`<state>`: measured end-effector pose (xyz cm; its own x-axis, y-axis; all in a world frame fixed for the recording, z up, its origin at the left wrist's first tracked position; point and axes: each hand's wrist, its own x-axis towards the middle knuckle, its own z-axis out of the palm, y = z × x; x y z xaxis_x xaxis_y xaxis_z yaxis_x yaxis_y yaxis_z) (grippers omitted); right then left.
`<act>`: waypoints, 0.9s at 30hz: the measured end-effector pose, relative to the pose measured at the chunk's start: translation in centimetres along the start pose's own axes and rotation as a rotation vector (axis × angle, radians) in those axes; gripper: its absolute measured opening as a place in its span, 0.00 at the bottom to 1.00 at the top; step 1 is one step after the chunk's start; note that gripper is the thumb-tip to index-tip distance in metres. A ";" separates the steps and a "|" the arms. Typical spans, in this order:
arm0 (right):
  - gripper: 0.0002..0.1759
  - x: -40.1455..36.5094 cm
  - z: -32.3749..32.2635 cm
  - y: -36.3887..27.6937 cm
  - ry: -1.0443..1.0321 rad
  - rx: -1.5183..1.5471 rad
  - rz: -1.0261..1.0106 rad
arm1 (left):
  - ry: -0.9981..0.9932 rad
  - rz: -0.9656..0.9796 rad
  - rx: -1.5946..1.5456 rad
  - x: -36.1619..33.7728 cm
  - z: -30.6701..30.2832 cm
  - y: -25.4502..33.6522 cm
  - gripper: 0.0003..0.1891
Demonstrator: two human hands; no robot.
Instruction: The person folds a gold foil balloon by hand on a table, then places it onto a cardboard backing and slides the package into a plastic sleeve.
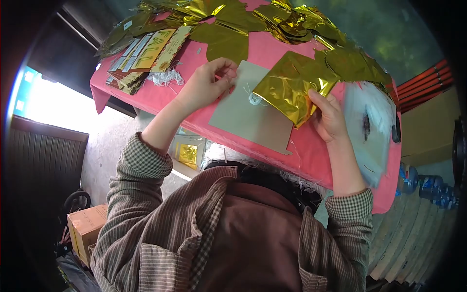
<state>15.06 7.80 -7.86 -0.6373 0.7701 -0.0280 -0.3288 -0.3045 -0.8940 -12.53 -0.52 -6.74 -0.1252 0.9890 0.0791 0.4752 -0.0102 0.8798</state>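
My right hand [329, 113] grips a shiny gold foil sheet [284, 85] by its near edge, thumb on top. The foil is tilted over the right side of a flat grey board [238, 114]. On that board lies a small looped bundle of white string [255, 99]. At the board's upper left edge is my left hand [212, 83], its fingers curled together; whatever they pinch, if anything, is hidden. Left of it, on the pink tablecloth [197, 124], sits a tangle of white string [166, 77] beside a stack of printed cards [153, 54].
More gold foil pieces [226, 29] spread along the table's far side. Clear plastic bags [366, 129] lie at the right end. Below the table are a clear packet with gold inside [188, 155] and a cardboard box [88, 225]. Blue water bottles [435, 190] stand at right.
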 end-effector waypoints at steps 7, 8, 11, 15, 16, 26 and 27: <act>0.10 1.0 3.3 0.9 -0.095 -0.083 0.260 | 0.083 0.179 -0.094 0.2 -0.5 -1.8 0.12; 0.09 1.2 3.4 1.0 -0.140 -0.097 0.359 | 0.097 0.186 -0.059 -0.1 -0.2 -1.2 0.11; 0.09 1.7 2.9 1.1 -0.116 -0.201 0.457 | 0.100 0.319 0.065 -0.9 1.2 -0.8 0.11; 0.09 1.6 2.2 1.1 -0.058 -0.263 0.521 | -0.013 0.589 0.229 -1.8 3.1 0.4 0.12; 0.09 1.6 2.1 1.0 -0.057 -0.265 0.522 | -0.069 0.676 0.256 -2.1 3.5 0.8 0.11; 0.13 2.0 2.5 1.0 -0.032 -0.450 0.541 | -0.236 0.639 0.563 -2.8 4.6 0.2 0.26; 0.13 2.1 2.6 1.0 -0.023 -0.460 0.555 | -0.235 0.637 0.562 -2.7 4.5 0.1 0.26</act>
<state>11.59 7.60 -7.68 -0.6413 0.5570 -0.5277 0.3709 -0.3770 -0.8487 -8.20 -2.55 -8.98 0.4627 0.8257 0.3227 0.7596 -0.5570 0.3360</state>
